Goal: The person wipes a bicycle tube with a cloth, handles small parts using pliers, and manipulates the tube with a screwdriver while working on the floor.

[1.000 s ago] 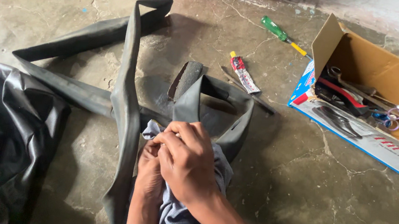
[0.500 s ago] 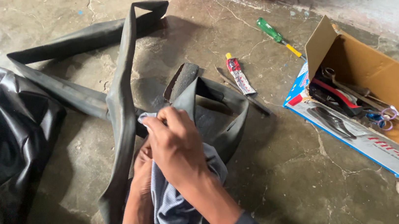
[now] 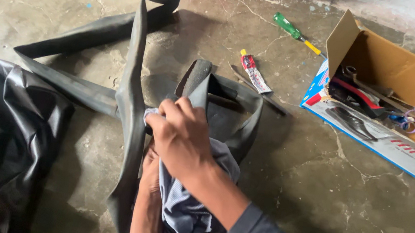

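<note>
- Inner tube (image 3: 132, 103), black and deflated, is lying flattened in loops on the cracked concrete floor (image 3: 343, 197), with one folded strap running from the top of the head view down past both hands.
- Right hand (image 3: 182, 139) is lying on top, fingers (image 3: 167, 111) curled closed around a bunched grey-blue cloth (image 3: 185, 206) and pressing it against the rubber just beside that long strap.
- Left hand (image 3: 150, 169) is sitting underneath, mostly hidden by the right one and the cloth; whether its fingers are closed or spread I cannot tell, though it is touching the tube's edge.
- Compared with half a second ago, the right hand is sitting a little further up the rubber while the tube itself is lying as it was, so in my judgement the cloth is being rubbed over one small spot.
- Off to the left, a large crumpled sheet of black rubber (image 3: 5, 131) is lying in folds.
- Well apart on the right, a small glue tube (image 3: 254, 74), a green-handled screwdriver (image 3: 293, 30) and an open cardboard box (image 3: 402, 70) of tools are lying untouched.
</note>
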